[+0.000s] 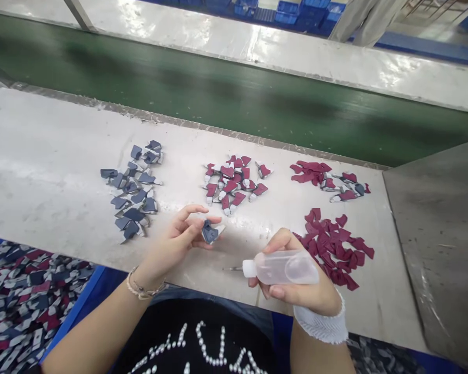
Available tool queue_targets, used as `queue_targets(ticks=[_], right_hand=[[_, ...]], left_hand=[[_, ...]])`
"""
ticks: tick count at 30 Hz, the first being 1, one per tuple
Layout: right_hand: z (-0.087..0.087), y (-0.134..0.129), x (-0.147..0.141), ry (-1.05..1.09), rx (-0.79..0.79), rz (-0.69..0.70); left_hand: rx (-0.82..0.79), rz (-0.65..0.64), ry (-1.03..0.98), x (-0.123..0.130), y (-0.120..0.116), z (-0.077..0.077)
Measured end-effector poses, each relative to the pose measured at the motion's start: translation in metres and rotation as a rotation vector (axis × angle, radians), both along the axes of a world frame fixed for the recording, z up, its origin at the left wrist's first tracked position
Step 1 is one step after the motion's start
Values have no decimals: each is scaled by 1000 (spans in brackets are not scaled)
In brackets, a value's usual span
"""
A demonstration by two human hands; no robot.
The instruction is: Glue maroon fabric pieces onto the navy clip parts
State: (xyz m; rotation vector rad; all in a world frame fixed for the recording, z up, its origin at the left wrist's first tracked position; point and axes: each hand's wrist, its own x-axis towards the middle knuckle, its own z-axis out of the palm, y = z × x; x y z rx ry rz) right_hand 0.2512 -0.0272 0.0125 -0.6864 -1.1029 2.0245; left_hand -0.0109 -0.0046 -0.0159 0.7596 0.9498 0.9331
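"Navy fabric piece [209,232], where is it?"

"Pinched in the left hand [175,241] near the worktop's [62,135] front edge, while the right hand [300,296] grips a squeeze bottle [284,267], nozzle turned toward it."

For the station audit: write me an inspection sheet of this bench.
Surface: scuffed pale grey bench, dark green conveyor belt beyond it.
Job's things: clear plastic squeeze bottle with thin metal nozzle; small navy-and-white piece.
Clutter: navy pieces, maroon-and-white pieces, loose maroon pieces, in separate piles.
Grippers: left hand grip pinches the navy-and-white piece; right hand grip wraps the bottle.
Cables: nothing seen.
Surroundings: heap of mixed pieces lower left; blue crates beyond the belt.
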Motion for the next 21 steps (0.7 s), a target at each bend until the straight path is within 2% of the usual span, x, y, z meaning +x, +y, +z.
queue_targets(ticks=[5,8,12,16,21], right_hand=[[27,-12,-5,-289,24,-218],[41,-22,-9,-405,68,-365],[52,-26,-16,-594,188,-506],[56,-20,-23,-743,313,-442],[57,-16,-27,-746,408,-413]], left_hand=[[-37,-212,-80,26,-14,4],[-7,-186,-24,37,-22,7],[123,-196,188,43,-26,13],[282,-244,349,41,-27,19],[325,-237,374,40,-28,22]])
